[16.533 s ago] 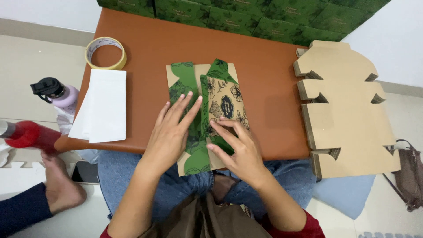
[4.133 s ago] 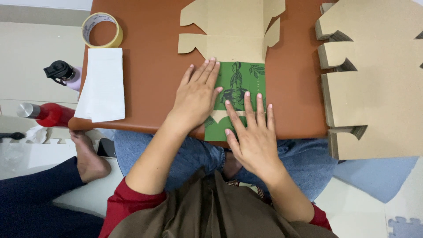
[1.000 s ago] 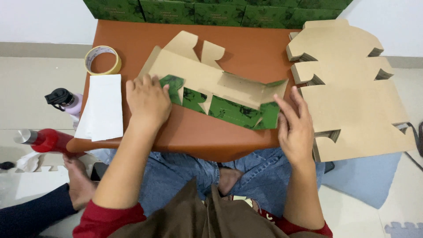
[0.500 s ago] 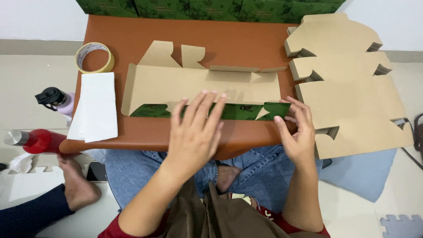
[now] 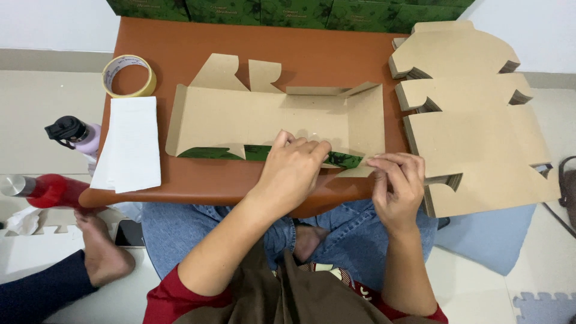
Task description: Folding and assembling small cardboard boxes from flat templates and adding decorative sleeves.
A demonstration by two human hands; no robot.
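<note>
Low brown table (image 5: 180, 42), pale tiled floor (image 5: 36, 96), white wall (image 5: 54, 24), blue cushion (image 5: 486, 240).

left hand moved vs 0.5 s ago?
Yes. The left hand has shifted right along the near fold of the box blank, further from the tape roll and closer to the right hand.

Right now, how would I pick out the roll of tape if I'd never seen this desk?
Start at the brown table and go to its far left corner. The tape roll lies flat there, just beyond the stack of white paper sheets. It is the only round, ring-shaped thing there, yellowish with a hollow middle.
</note>
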